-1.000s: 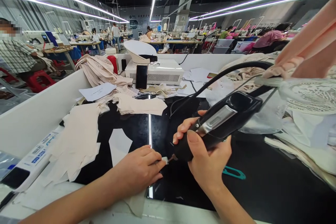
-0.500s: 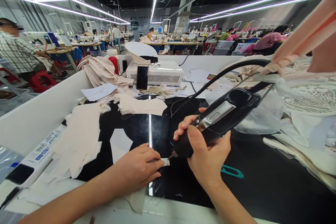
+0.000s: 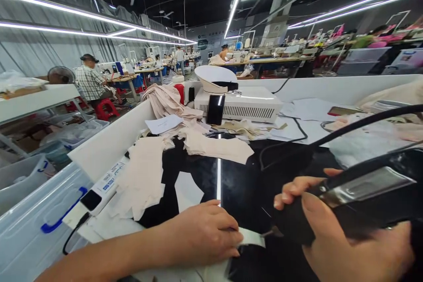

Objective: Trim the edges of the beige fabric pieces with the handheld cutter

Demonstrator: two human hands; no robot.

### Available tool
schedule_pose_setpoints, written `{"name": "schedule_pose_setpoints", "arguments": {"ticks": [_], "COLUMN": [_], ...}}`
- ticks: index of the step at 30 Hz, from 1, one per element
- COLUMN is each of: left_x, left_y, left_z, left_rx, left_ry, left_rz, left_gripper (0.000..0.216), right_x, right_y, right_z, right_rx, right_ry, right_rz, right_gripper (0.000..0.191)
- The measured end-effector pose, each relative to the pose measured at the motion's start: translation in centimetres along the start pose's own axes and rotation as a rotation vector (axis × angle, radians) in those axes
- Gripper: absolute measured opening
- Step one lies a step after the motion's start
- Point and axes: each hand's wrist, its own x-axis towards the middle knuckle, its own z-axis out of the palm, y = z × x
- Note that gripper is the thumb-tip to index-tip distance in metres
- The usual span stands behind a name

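Observation:
My right hand (image 3: 350, 242) is wrapped round a black corded hand tool (image 3: 366, 189) with a silver plate along its side. From its nose a thin metal tip points left, close to the end of a pale narrow strip (image 3: 254, 238). My left hand (image 3: 205, 231) lies over the strip's other end, fingers together and pressed down on the black tabletop (image 3: 238, 185). A white, curved-edge flat piece (image 3: 188, 190) lies just beyond my left hand. Pale cut fabric pieces (image 3: 145, 169) are piled to its left.
A black phone (image 3: 215, 110) leans on a white vented box (image 3: 256, 103), topped by a pale visor (image 3: 214, 78). Low white walls (image 3: 109, 141) edge the table. The tool's cable (image 3: 357, 128) arcs over the right side. Clear bins (image 3: 46, 224) stand left; a person (image 3: 88, 81) sits beyond.
My view has swung left, so everything appears further right. More of the pale strip shows between my left fingers and the tool tip. Both hands keep their hold.

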Motion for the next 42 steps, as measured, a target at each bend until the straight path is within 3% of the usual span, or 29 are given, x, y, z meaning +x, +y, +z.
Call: {"name": "schedule_pose_setpoints", "arguments": {"ticks": [6, 16, 29, 42], "left_x": [-1.8, -1.9, -1.7, -1.8], "left_y": [0.5, 0.9, 0.9, 1.1], "left_z": [1.1, 1.6, 1.8, 1.7], "left_rx": [-0.080, -0.111, -0.119, -0.139], "left_ry": [0.165, 0.241, 0.236, 0.254], "left_rz": [-0.041, -0.048, -0.052, -0.057], "left_gripper": [0.017, 0.013, 0.016, 0.015], "right_x": [0.1, 0.0, -0.9, -0.3], "right_y": [-0.9, -1.5, -0.8, -1.4], "right_z": [0.2, 0.7, 2.2, 1.3], "right_rx": [0.013, 0.057, 0.105, 0.061], "right_ry": [-0.082, -0.124, -0.204, -0.129], "right_rz": [-0.052, -0.030, -0.037, -0.049], "right_gripper": [0.043, 0.047, 0.044, 0.045]}}
